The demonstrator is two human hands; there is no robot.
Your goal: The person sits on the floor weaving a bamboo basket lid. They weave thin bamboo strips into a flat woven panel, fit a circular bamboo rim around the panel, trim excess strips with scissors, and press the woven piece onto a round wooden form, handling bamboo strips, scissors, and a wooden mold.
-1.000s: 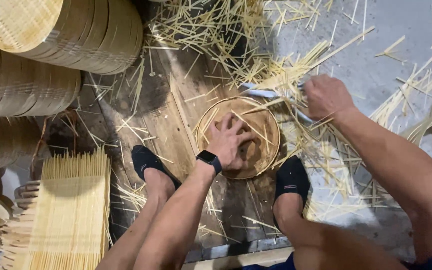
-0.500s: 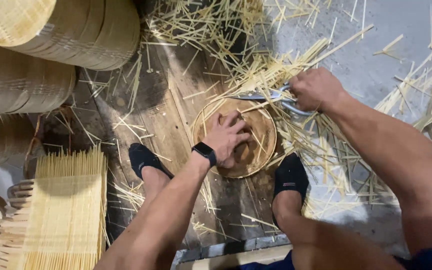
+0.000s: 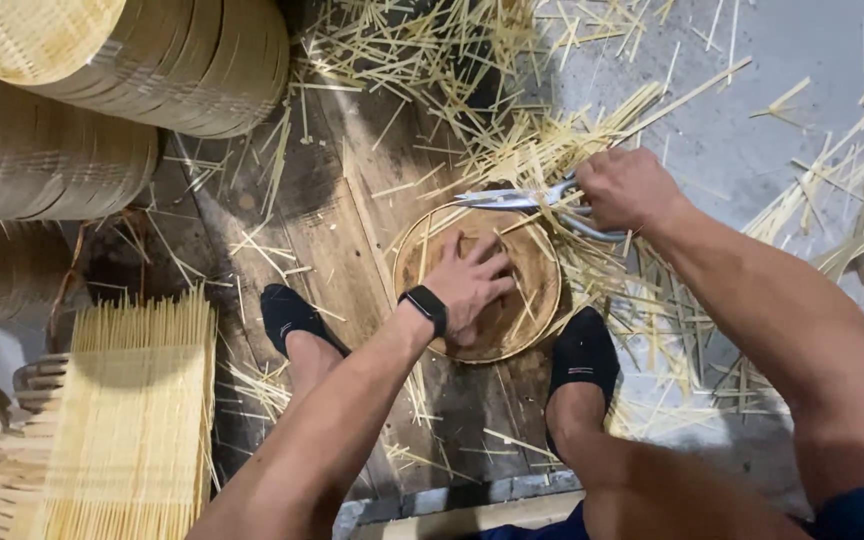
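Between the two black-socked feet, on the dark wooden floor boards [image 3: 352, 230], lay a round woven bamboo tray [image 3: 527, 325], flat and face up, its rim showing as a pale ring. Taking that tray as the landmark: the left hand [image 3: 472, 283] lay spread on its middle, fingers splayed and pressing down, gripping nothing but bearing on the weave; a black wristband [image 3: 425, 306] sat on that wrist, just at the tray's near-left rim. At the tray's far rim the right hand [image 3: 627, 188] was closed round the handles of a pair of metal shears [image 3: 512, 199]. The shears lay nearly level across the tray's far edge, their long axis running side to side, the blades pointing toward the person's left; whether the blades stood apart or met I could not tell. Loose bamboo strips [image 3: 572, 135] fanned out beyond and to the right of the tray, many slanting away from it. The left foot [image 3: 290, 315] stood just left of the tray, the right foot [image 3: 582, 360] touching its near-right edge. Well to the left of the tray rose stacks of finished trays [image 3: 182, 65], and nearer the person a flat mat of parallel splints [image 3: 132, 420]. No packages, labels or signs showed.
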